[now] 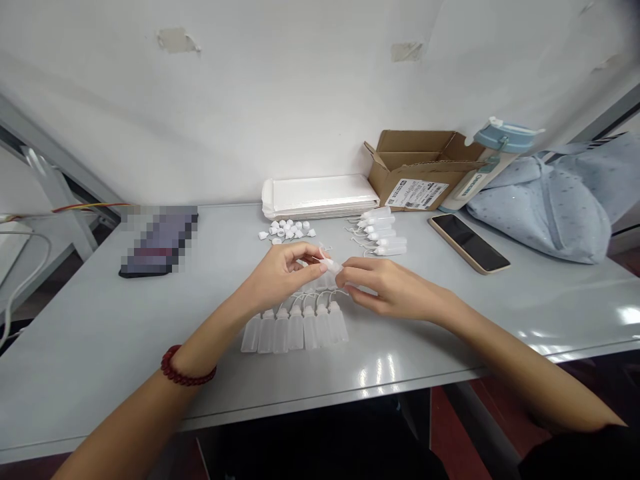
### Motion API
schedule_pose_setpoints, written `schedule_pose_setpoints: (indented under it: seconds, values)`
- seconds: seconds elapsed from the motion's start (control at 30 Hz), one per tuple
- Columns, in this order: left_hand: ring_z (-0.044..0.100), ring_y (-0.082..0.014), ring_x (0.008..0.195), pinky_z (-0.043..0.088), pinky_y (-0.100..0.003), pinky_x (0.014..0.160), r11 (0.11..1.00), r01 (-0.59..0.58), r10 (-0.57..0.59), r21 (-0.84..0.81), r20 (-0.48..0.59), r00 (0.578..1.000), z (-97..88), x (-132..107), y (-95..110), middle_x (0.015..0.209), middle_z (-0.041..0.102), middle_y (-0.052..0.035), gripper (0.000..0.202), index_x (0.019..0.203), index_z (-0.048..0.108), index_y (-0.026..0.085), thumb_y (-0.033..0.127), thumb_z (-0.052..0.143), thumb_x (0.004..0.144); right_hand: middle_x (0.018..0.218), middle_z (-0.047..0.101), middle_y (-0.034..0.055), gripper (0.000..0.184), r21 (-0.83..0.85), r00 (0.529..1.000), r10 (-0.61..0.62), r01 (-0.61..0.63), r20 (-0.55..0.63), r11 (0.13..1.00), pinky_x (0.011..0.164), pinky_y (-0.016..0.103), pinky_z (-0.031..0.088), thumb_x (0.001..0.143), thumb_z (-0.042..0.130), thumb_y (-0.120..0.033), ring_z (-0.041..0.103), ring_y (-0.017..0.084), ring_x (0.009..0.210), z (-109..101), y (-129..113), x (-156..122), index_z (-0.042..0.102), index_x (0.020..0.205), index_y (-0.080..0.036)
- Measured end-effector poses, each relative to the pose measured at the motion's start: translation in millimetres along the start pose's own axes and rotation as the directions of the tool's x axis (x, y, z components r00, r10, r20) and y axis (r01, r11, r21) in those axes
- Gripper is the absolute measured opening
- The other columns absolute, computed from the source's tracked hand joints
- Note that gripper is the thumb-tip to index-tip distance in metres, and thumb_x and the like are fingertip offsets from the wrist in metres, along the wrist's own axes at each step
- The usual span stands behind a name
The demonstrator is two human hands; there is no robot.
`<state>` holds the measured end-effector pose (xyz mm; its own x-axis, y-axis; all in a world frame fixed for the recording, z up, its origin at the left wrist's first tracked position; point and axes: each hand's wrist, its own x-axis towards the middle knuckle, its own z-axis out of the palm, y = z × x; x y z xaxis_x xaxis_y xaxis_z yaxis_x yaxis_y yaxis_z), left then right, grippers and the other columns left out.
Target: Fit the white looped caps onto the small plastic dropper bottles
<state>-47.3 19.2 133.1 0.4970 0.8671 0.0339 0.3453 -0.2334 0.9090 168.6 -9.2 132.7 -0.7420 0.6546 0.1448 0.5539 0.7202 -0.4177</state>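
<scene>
Over the middle of the table, my left hand (pixel 283 270) and my right hand (pixel 387 283) meet at a small translucent plastic bottle (pixel 331 265). My left fingers pinch its top end, while my right fingers close round the other end and hide much of it. Whether the left hand also holds a cap is too small to tell. Below the hands lies a row of translucent bottles (pixel 296 331) with thin white loops at their necks; others lie partly hidden behind them. Loose white caps (pixel 287 231) are scattered beyond my left hand. Several capped bottles (pixel 380 231) lie beyond my right hand.
At the back stand a flat white package (pixel 320 195) and an open cardboard box (pixel 419 190). On the right are a phone (pixel 469 243), a white-and-blue tumbler (pixel 480 177) and a light blue bag (pixel 545 207). A blurred dark item (pixel 163 241) lies left. The table's front edge (pixel 350 398) runs below my forearms.
</scene>
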Motion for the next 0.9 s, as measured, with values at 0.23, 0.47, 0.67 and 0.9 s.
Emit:
schedule_pose_setpoints:
  seconds: [0.23,0.47,0.67,0.9]
  values:
    - [0.059,-0.0155,0.076,0.047,-0.027,0.068,1.0,-0.003,0.003,-0.031,0.011,1.0,-0.4,-2,1,0.086,0.065,-0.0024,0.018,0.083,0.065,0.018,0.035,0.06,0.081,0.091,0.056,0.0071,0.022,0.034,0.998,0.014,-0.012,-0.066,0.999,0.065,0.027,0.039,0.087,0.04,-0.01,0.051,0.015,0.071,-3,-2,0,0.056,0.101,-0.016]
    - [0.061,-0.0162,0.079,0.049,-0.027,0.07,0.996,-0.042,0.043,-0.083,0.009,0.999,6.0,-5,4,0.088,0.066,-0.0024,0.016,0.087,0.065,0.019,0.034,0.06,0.082,0.083,0.058,0.0023,0.011,0.322,0.981,0.13,-0.078,-0.144,0.943,0.062,0.025,0.038,0.095,0.039,-0.024,0.051,0.013,0.068,-8,-3,-2,0.049,0.098,-0.02]
    - [0.062,-0.0178,0.082,0.05,-0.029,0.073,0.994,-0.088,0.084,-0.07,-0.053,0.995,7.7,-8,8,0.091,0.068,-0.0031,0.014,0.088,0.066,0.02,0.03,0.063,0.079,0.073,0.05,-0.0014,0.008,0.624,0.965,0.239,-0.119,-0.111,0.772,0.066,0.028,0.038,0.097,0.037,-0.026,0.049,0.013,0.068,-4,-5,0,0.042,0.095,-0.021]
    - [0.061,-0.018,0.076,0.049,-0.03,0.07,0.999,0.008,-0.007,-0.037,0.021,1.0,6.2,-9,11,0.083,0.07,-0.0028,0.031,0.079,0.07,0.02,0.043,0.05,0.087,0.07,0.047,-0.0026,0.01,0.766,0.963,0.25,-0.085,-0.102,0.637,0.062,0.027,0.035,0.096,0.04,-0.031,0.045,0.012,0.066,-4,-6,0,0.041,0.092,-0.022]
